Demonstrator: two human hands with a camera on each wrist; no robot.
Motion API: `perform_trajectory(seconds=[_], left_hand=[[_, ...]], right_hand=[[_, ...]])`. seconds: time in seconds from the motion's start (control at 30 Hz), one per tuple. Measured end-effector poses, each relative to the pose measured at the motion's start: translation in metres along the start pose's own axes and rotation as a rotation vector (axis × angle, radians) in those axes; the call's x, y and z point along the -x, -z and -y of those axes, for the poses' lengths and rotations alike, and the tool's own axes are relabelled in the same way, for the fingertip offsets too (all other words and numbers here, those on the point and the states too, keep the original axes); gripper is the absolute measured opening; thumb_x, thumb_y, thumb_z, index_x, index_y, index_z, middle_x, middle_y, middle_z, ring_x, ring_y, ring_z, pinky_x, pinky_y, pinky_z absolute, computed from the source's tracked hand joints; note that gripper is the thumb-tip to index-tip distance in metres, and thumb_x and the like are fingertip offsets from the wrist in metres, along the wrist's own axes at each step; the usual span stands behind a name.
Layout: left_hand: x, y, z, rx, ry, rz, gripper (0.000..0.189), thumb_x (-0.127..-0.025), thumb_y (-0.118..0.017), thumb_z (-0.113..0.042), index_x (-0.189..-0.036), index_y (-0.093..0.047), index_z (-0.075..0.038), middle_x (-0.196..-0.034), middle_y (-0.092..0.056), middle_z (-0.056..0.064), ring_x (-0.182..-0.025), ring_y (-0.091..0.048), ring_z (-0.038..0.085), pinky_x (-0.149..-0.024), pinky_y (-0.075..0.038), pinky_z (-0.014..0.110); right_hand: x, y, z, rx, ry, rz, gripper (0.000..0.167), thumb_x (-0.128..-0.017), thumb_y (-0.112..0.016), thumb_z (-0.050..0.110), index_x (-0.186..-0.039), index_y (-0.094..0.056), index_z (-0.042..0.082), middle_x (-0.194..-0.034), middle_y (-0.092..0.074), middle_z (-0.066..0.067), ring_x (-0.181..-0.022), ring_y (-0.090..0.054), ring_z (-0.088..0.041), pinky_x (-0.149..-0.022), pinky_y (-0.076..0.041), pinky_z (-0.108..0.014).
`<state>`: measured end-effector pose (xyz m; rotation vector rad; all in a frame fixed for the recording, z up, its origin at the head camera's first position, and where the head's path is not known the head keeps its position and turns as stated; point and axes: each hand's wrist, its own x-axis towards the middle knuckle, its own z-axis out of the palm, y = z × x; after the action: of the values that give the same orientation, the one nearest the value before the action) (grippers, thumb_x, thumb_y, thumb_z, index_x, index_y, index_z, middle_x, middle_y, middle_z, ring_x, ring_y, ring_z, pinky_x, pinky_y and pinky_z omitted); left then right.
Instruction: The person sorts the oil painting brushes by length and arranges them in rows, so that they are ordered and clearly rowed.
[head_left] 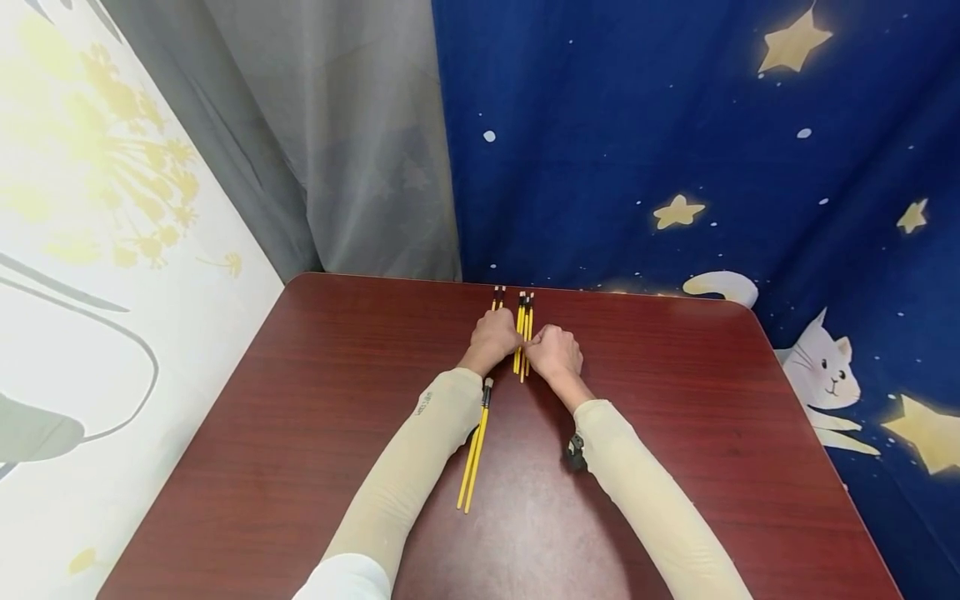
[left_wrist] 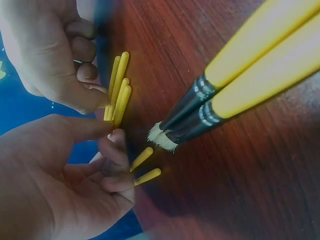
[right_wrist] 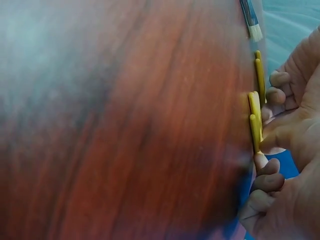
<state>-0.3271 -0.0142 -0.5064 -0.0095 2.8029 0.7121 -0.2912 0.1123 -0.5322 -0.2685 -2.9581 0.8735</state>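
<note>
Several yellow-handled paintbrushes (head_left: 521, 340) with black ferrules lie side by side near the table's far edge. My left hand (head_left: 494, 337) reaches them from the left, its thumb and index finger pinching at the handles (left_wrist: 121, 97). From the other side my right hand (head_left: 556, 352) grips at the same group with curled fingers, its thumb tip close to the left thumb. Two more paintbrushes (head_left: 499, 292) lie partly hidden under the left hand; their handle ends (left_wrist: 146, 176) show below its fingers. Another pair of paintbrushes (head_left: 476, 454) lies nearer, beside the left forearm.
The dark red wooden table (head_left: 675, 433) ends just beyond the brush heads. Behind it hang a blue star-patterned curtain (head_left: 600, 167) and a grey curtain (head_left: 367, 150). A white patterned sheet (head_left: 112, 333) hangs to the left.
</note>
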Motion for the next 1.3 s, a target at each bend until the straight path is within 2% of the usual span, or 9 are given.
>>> perform_trajectory(seconds=[0.13, 0.3, 0.43, 0.57, 0.7, 0.77, 0.9, 1.1, 1.3], left_hand=[[0.003, 0.003, -0.004, -0.044, 0.027, -0.001, 0.026, -0.09, -0.078, -0.038, -0.092, -0.074, -0.012, -0.09, -0.071, 0.007, -0.078, -0.066, 0.025, -0.067, -0.056, 0.04], [0.0, 0.005, -0.005, -0.07, 0.052, -0.002, 0.018, -0.091, -0.075, -0.031, -0.087, -0.072, -0.014, -0.09, -0.071, 0.007, -0.079, -0.067, 0.026, -0.068, -0.056, 0.042], [-0.002, 0.006, -0.006, -0.074, 0.06, 0.007, 0.017, -0.09, -0.076, -0.03, -0.086, -0.073, -0.014, -0.091, -0.072, 0.007, -0.079, -0.068, 0.026, -0.069, -0.057, 0.042], [-0.001, 0.006, -0.006, -0.078, 0.062, 0.012, 0.018, -0.091, -0.077, -0.032, -0.088, -0.073, -0.014, -0.09, -0.072, 0.006, -0.079, -0.068, 0.025, -0.069, -0.058, 0.04], [0.0, 0.005, -0.006, -0.076, 0.06, 0.014, 0.018, -0.092, -0.076, -0.032, -0.088, -0.072, -0.015, -0.09, -0.071, 0.006, -0.079, -0.068, 0.024, -0.069, -0.057, 0.04], [0.001, 0.004, -0.006, -0.072, 0.055, 0.005, 0.019, -0.091, -0.076, -0.033, -0.088, -0.072, -0.014, -0.09, -0.071, 0.006, -0.079, -0.068, 0.024, -0.07, -0.058, 0.04], [0.004, 0.003, -0.004, -0.057, 0.034, -0.033, 0.022, -0.09, -0.078, -0.034, -0.088, -0.072, -0.013, -0.088, -0.071, 0.006, -0.078, -0.068, 0.024, -0.071, -0.059, 0.041], [0.006, 0.007, -0.002, -0.019, 0.004, -0.065, 0.027, -0.089, -0.079, -0.037, -0.082, -0.072, -0.012, -0.082, -0.072, 0.006, -0.071, -0.068, 0.023, -0.066, -0.058, 0.038], [-0.003, 0.012, 0.005, -0.01, 0.036, -0.068, 0.029, -0.089, -0.076, -0.039, -0.08, -0.071, -0.012, -0.083, -0.071, 0.006, -0.07, -0.067, 0.022, -0.062, -0.056, 0.035]], right_hand=[[-0.009, -0.004, -0.005, 0.018, -0.012, 0.039, 0.02, -0.085, -0.068, 0.03, -0.069, -0.068, 0.018, -0.09, -0.076, -0.012, -0.091, -0.074, -0.039, -0.074, -0.057, -0.054], [-0.031, -0.024, -0.021, 0.039, 0.011, 0.079, 0.033, -0.085, -0.069, 0.036, -0.058, -0.059, 0.02, -0.081, -0.071, -0.013, -0.083, -0.072, -0.038, -0.065, -0.054, -0.053], [-0.019, -0.012, -0.011, 0.042, 0.023, 0.068, 0.036, -0.085, -0.071, 0.035, -0.056, -0.056, 0.019, -0.08, -0.07, -0.014, -0.084, -0.072, -0.038, -0.067, -0.056, -0.051], [-0.026, -0.019, -0.018, 0.055, 0.033, 0.074, 0.035, -0.082, -0.072, 0.038, -0.056, -0.059, 0.019, -0.084, -0.072, -0.015, -0.085, -0.072, -0.039, -0.066, -0.056, -0.05], [-0.023, -0.012, -0.014, 0.046, 0.021, 0.082, 0.034, -0.081, -0.075, 0.037, -0.057, -0.062, 0.017, -0.09, -0.075, -0.019, -0.087, -0.073, -0.041, -0.068, -0.057, -0.052], [-0.015, -0.003, -0.007, 0.036, 0.016, 0.078, 0.033, -0.082, -0.075, 0.035, -0.059, -0.064, 0.014, -0.092, -0.076, -0.022, -0.088, -0.073, -0.043, -0.07, -0.058, -0.054], [-0.022, -0.012, -0.015, 0.024, 0.007, 0.079, 0.034, -0.081, -0.077, 0.039, -0.066, -0.067, 0.01, -0.092, -0.075, -0.026, -0.087, -0.073, -0.046, -0.069, -0.058, -0.054], [-0.044, -0.029, -0.035, 0.003, 0.009, 0.045, 0.042, -0.08, -0.077, 0.049, -0.063, -0.067, 0.012, -0.077, -0.074, -0.017, -0.077, -0.072, -0.04, -0.063, -0.056, -0.05], [-0.024, -0.006, -0.019, -0.123, 0.002, 0.029, 0.04, -0.083, -0.076, 0.042, -0.055, -0.068, 0.015, -0.06, -0.069, -0.004, -0.073, -0.071, -0.035, -0.067, -0.056, -0.046]])
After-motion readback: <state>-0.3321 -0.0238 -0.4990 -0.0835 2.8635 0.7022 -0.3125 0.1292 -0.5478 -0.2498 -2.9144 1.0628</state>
